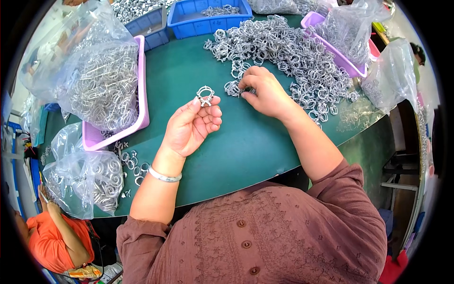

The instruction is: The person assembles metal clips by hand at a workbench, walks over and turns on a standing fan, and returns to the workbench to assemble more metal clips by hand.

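Note:
Pinched between the thumb and fingers of my left hand [194,122] is a grey metal ring-shaped part [205,96], with small prongs around its loop. It is held up above the green tabletop. My right hand [266,92] is at the near left edge of a large heap of similar grey ring parts [283,47]. Its fingers are curled down over a small cluster of these parts [232,88]. What lies under the fingertips is partly hidden, so I cannot tell whether a part is gripped.
A pink basket [142,80] with a bagful of ring parts stands left, beside a plastic bag of spiral pieces [106,182]. Blue trays [208,29] line the back. Another pink basket [347,66] stands right. A person in orange [59,241] sits at lower left.

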Demonstrator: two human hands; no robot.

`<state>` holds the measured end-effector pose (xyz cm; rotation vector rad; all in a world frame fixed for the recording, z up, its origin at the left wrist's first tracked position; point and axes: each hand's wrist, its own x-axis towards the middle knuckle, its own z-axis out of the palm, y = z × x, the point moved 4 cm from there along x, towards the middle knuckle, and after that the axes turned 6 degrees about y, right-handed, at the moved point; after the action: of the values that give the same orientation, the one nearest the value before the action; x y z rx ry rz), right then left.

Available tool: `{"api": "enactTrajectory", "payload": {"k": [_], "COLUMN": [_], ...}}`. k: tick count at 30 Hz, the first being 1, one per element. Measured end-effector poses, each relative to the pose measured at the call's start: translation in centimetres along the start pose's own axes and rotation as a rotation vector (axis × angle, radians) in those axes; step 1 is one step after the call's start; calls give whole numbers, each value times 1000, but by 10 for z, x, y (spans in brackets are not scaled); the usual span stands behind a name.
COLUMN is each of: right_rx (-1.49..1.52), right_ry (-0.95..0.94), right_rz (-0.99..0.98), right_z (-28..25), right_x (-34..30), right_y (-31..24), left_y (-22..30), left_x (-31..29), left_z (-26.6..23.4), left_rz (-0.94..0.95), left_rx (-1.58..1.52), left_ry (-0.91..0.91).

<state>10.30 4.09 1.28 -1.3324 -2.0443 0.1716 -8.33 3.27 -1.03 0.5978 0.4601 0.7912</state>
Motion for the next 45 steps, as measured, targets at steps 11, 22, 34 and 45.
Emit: {"api": "enactTrajectory", "payload": {"k": [11,22,34,45], "right_rx": [-199,-62,427,322], "right_ry": [109,152,142,74], "right_rz": [-42,8,-94,-180], "right_z": [2,3,-5,-3], "right_x": [-3,-2,2,1], "right_y": [-10,0,-22,-29], "left_y": [-1,6,5,5], "left_x": [0,2,-1,-2], "left_z": [-2,-2,5,0], "left_rz": [-22,54,301,453], "left_rx": [-22,-70,598,942], "left_ry": [10,13,352,343]}}
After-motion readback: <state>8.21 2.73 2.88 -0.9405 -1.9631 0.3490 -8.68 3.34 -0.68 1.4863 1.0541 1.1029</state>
